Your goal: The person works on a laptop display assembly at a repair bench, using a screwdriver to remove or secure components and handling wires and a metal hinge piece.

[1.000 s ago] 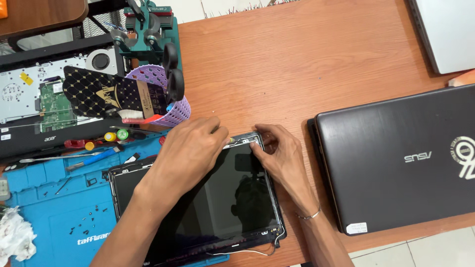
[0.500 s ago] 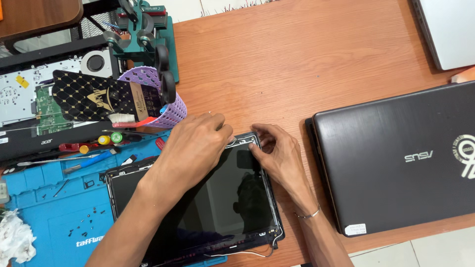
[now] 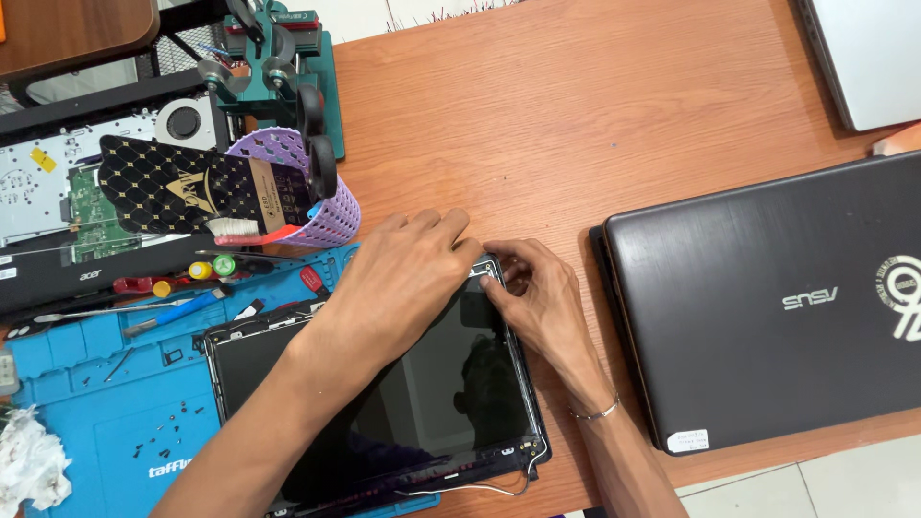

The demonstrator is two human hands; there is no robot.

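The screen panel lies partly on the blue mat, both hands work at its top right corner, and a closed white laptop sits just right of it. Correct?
Not quite: the head view shows the closed laptop beside the screen panel is black, not white. The panel does lie partly on the blue mat, with the left hand and right hand at its top right corner.

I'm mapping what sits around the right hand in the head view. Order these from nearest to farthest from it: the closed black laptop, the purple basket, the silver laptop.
From the right hand:
1. Closed black laptop, just to its right on the wooden table.
2. Purple basket, to its left, past the left hand.
3. Silver laptop, at the table's far right corner.
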